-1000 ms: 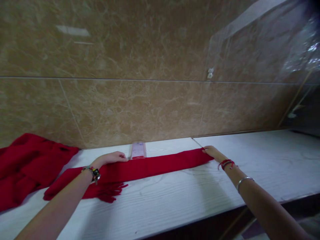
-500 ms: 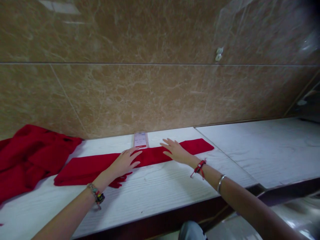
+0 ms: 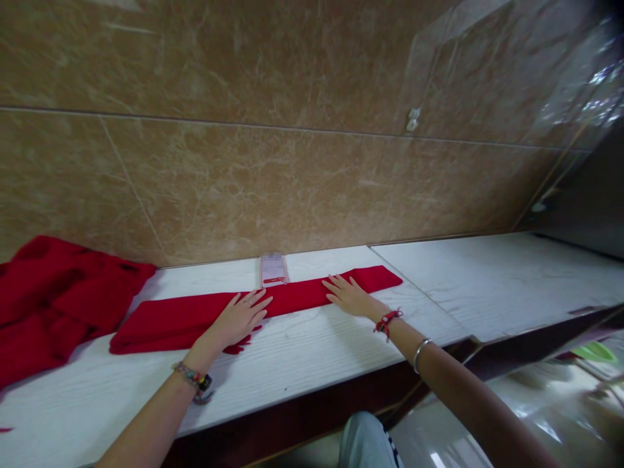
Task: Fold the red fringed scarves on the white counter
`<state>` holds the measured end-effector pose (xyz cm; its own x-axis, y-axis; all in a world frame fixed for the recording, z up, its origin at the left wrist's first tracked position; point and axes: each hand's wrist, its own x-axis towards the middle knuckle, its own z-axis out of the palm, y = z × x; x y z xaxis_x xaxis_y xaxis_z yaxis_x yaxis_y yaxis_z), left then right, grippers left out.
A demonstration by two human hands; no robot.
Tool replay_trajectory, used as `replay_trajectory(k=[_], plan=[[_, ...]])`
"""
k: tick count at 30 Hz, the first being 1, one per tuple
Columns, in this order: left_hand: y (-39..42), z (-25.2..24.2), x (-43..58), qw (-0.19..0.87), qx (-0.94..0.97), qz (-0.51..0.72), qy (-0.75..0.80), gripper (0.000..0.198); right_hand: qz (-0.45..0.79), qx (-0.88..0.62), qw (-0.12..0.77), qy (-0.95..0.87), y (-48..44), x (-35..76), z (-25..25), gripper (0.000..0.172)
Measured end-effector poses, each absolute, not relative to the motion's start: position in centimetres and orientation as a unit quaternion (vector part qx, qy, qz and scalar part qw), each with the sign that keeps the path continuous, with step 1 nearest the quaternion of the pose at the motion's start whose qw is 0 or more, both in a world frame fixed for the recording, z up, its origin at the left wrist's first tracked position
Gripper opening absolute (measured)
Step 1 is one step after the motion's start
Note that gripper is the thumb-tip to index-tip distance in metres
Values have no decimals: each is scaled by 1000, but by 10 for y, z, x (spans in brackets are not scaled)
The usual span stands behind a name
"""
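A long folded strip of red cloth (image 3: 297,297) lies across the white wood-grain surface. My left hand (image 3: 241,318) rests flat on its middle part, fingers spread. Some red fringe (image 3: 238,346) shows below that hand. Farther right, my right hand (image 3: 350,296) lies on the strip with its fingers apart. Behind the strip sits a small clear packet (image 3: 273,268) with a printed label and a red mark. A crumpled heap of red cloth (image 3: 68,299) is at the far left.
A brown marbled tile wall (image 3: 292,188) rises behind the white surface (image 3: 468,279). The surface's front edge runs above my knee (image 3: 368,442). At the lower right, a green object (image 3: 595,351) is near the shiny floor.
The view has shifted a little. My right hand has gone from slightly raised to lying on the strip, and my left hand has settled flatter on it.
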<state>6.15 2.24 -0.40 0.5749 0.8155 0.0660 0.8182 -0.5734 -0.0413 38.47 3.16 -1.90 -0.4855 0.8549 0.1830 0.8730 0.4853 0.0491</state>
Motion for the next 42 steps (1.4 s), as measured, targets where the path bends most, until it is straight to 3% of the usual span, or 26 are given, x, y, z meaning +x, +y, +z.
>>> replay_trajectory(k=[6,17,22,25,29,35,42], plan=[[20,-8,53,60,-819,-22,-570,46,-52,-464,59,-883,38,346,-19,48],[31,-7,43,-25,-759,-6,-650,57,-56,-636,2,-770,65,517,-37,41],[32,-9,42,-15,-762,-21,-647,57,-25,-719,-8,-695,69,534,-30,41],[31,-8,43,-18,-764,-15,-645,57,-67,-727,23,-683,69,519,-25,45],[26,-4,45,-14,-772,-15,-635,57,-121,-644,81,-751,65,448,-13,48],[20,-2,44,-8,-776,-22,-631,54,-24,-391,126,-911,39,297,-4,54],[18,-1,26,28,-752,-31,-658,51,-11,-347,120,-930,29,256,-22,52]])
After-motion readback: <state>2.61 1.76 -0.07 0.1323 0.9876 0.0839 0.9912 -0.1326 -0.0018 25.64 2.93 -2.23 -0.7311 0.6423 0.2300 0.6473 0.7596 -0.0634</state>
